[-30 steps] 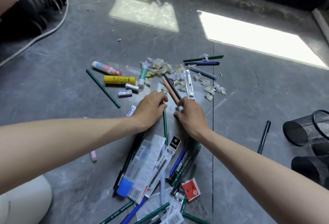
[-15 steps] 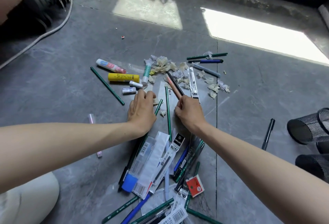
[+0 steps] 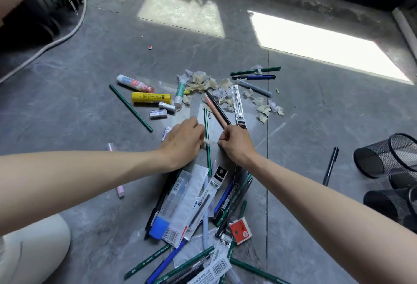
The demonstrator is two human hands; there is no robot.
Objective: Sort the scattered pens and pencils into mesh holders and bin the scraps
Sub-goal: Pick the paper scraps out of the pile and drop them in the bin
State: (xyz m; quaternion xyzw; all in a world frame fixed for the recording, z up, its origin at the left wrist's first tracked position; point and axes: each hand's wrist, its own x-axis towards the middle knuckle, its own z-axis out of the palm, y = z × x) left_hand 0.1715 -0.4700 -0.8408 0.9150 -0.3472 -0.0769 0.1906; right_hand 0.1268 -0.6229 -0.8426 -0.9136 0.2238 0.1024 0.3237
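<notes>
Left hand (image 3: 182, 142) is curled against the green pencil (image 3: 205, 121), which lies on the floor (image 3: 90, 103) between it and the right hand (image 3: 237, 146), long axis pointed straight ahead; whether either hand grips anything cannot be told.

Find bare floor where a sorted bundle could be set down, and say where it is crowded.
Bare floor: left of the lone green pencil; between the black pen and the pen pile; beyond the paper scraps. Crowded: the pile itself, and round the mesh holders.
</notes>
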